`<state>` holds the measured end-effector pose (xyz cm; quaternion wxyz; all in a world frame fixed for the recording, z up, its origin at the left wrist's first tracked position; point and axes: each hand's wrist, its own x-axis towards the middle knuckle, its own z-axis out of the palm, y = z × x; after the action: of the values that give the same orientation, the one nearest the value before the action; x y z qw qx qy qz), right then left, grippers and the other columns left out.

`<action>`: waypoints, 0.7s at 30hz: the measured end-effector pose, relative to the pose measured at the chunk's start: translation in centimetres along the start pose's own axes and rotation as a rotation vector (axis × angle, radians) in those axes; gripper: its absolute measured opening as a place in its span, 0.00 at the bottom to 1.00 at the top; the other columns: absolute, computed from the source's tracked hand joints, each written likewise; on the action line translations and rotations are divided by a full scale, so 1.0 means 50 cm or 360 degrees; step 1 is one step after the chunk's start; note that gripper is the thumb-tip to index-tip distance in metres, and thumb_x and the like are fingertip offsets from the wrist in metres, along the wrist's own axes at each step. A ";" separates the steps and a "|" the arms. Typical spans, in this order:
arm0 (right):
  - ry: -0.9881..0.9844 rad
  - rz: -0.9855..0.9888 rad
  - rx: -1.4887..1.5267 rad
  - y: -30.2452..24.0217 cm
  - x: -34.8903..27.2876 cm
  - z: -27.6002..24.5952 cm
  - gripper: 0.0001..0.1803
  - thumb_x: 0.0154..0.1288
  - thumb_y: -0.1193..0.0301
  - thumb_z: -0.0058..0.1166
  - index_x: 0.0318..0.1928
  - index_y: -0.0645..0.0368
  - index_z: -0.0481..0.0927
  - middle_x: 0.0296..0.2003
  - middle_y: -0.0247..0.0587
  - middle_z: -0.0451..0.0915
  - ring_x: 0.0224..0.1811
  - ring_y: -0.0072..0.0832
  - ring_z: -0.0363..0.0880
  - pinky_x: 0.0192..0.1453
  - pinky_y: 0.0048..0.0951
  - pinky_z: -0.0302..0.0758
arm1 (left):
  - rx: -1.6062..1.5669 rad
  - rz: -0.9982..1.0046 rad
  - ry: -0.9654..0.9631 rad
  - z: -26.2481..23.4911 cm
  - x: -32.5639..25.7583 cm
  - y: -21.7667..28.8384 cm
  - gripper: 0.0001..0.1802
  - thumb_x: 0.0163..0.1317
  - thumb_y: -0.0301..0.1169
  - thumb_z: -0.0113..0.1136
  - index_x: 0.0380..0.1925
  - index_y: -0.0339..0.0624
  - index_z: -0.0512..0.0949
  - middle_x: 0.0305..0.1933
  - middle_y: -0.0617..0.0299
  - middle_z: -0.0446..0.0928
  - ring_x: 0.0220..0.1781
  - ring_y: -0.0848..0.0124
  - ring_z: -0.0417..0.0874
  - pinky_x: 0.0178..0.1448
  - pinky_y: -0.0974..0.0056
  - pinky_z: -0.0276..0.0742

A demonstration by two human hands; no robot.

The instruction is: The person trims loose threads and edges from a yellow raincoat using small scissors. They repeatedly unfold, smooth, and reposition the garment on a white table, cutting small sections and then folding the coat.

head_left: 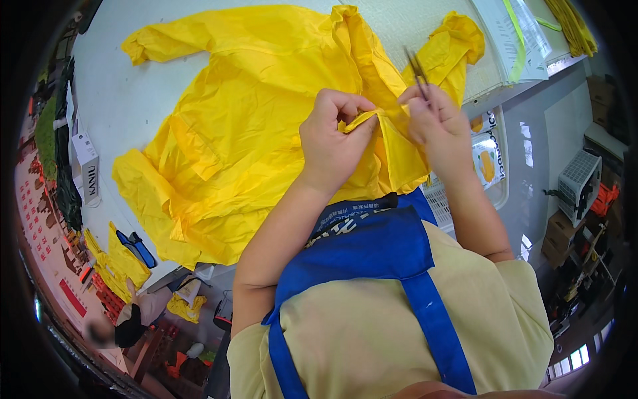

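Observation:
A yellow jacket lies spread over the white table, its sleeves reaching to the far left and far right. My left hand is closed on the jacket, pinching a folded edge of the fabric between thumb and fingers. Beside it to the right, my right hand is closed around dark, slim thread snips, whose two narrow points stick up away from me. They look slightly blurred. The fingers of the right hand are near the fabric flap; whether they touch it I cannot tell.
White table carries papers and yellow fabric at far right, a white box and a blue-black item at left. A white basket sits below the right edge. Another person is at lower left.

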<state>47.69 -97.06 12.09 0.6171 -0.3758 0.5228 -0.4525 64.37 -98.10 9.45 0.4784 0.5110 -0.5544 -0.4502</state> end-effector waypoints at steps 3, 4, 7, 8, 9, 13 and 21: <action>-0.0082 -0.0088 0.0349 -0.021 -0.005 -0.040 0.09 0.67 0.69 0.50 0.41 0.61 0.77 0.27 0.25 0.72 0.27 0.12 0.66 0.31 0.15 0.64 | -0.0183 -0.0039 0.0046 -0.004 -0.003 0.008 0.16 0.49 0.17 0.65 0.29 0.41 0.65 0.31 0.59 0.77 0.30 0.76 0.77 0.37 0.72 0.74; -0.0083 -0.0187 -0.0007 -0.019 -0.006 -0.052 0.09 0.67 0.69 0.51 0.42 0.62 0.77 0.28 0.27 0.73 0.27 0.13 0.68 0.31 0.16 0.65 | -0.0269 -0.0055 0.0058 -0.004 -0.002 0.011 0.17 0.50 0.16 0.64 0.29 0.41 0.64 0.32 0.57 0.78 0.32 0.76 0.78 0.39 0.72 0.75; -0.0139 -0.0378 -0.0736 0.000 -0.005 -0.077 0.11 0.64 0.70 0.54 0.43 0.64 0.78 0.31 0.31 0.78 0.30 0.16 0.72 0.34 0.17 0.69 | -0.0282 -0.0018 -0.0039 -0.010 0.001 0.011 0.19 0.51 0.13 0.62 0.30 0.40 0.62 0.36 0.54 0.78 0.38 0.74 0.80 0.44 0.71 0.76; -0.0190 -0.0379 -0.0751 0.007 -0.006 -0.080 0.12 0.63 0.70 0.55 0.43 0.65 0.78 0.32 0.33 0.79 0.30 0.17 0.74 0.35 0.18 0.70 | -0.0311 -0.0017 -0.0039 -0.010 0.001 0.010 0.19 0.50 0.13 0.62 0.30 0.40 0.61 0.36 0.54 0.78 0.38 0.74 0.80 0.44 0.71 0.76; -0.0242 -0.0380 -0.0767 0.010 -0.006 -0.081 0.12 0.62 0.70 0.56 0.43 0.65 0.79 0.33 0.35 0.80 0.31 0.18 0.75 0.36 0.18 0.71 | -0.0340 -0.0015 -0.0039 -0.009 0.001 0.010 0.19 0.50 0.13 0.62 0.30 0.40 0.61 0.36 0.54 0.78 0.38 0.74 0.80 0.44 0.71 0.77; -0.0308 -0.0389 -0.0787 0.014 -0.002 -0.071 0.13 0.58 0.72 0.59 0.42 0.66 0.80 0.33 0.39 0.81 0.32 0.21 0.77 0.38 0.19 0.73 | -0.0360 -0.0006 -0.0055 -0.010 0.001 0.009 0.19 0.50 0.12 0.62 0.31 0.40 0.61 0.36 0.53 0.78 0.38 0.74 0.80 0.44 0.71 0.77; -0.0328 -0.0504 -0.0895 0.014 0.001 -0.055 0.12 0.58 0.72 0.59 0.40 0.66 0.80 0.31 0.38 0.81 0.31 0.21 0.76 0.35 0.20 0.71 | -0.0211 0.0009 -0.0042 -0.014 -0.001 0.009 0.15 0.49 0.15 0.65 0.30 0.40 0.68 0.33 0.55 0.79 0.35 0.75 0.79 0.39 0.72 0.75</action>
<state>45.09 -96.85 10.98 0.4609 -0.6516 0.4972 -0.3402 65.01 -98.02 10.01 0.5050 0.4706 -0.5311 -0.4914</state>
